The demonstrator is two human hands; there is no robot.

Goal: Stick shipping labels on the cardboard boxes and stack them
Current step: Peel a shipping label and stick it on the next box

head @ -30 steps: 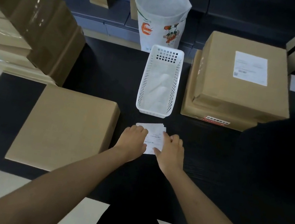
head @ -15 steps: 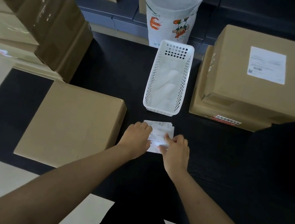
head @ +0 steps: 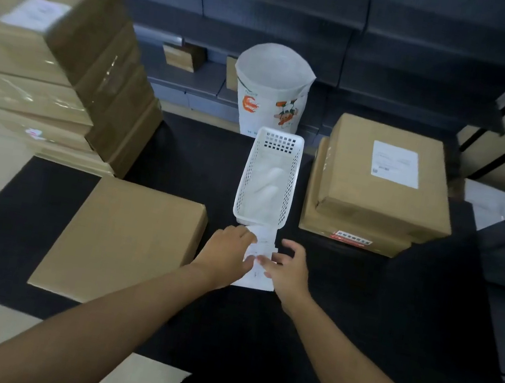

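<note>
A small pile of white shipping labels [head: 257,278] lies on the black mat [head: 391,317], just in front of the white basket. My left hand [head: 226,254] rests on the pile's left side and pinches a sheet at its edge. My right hand [head: 289,272] pinches the same sheet between thumb and forefinger, its other fingers raised. A plain cardboard box [head: 120,242] with no label on top lies flat to the left of my hands. At the right stands a stack of two boxes [head: 376,206]; the upper one carries a white label [head: 396,164].
A white perforated basket [head: 268,180] stands beyond the labels, with a white printed bag [head: 272,90] behind it. A tall pile of taped boxes [head: 46,70] fills the left, one with a label. Dark shelving runs along the back.
The view has tilted up and back. My right hand has shifted from lying flat on the labels to pinching a sheet, and its fingers have lifted. My left hand stays on the pile.
</note>
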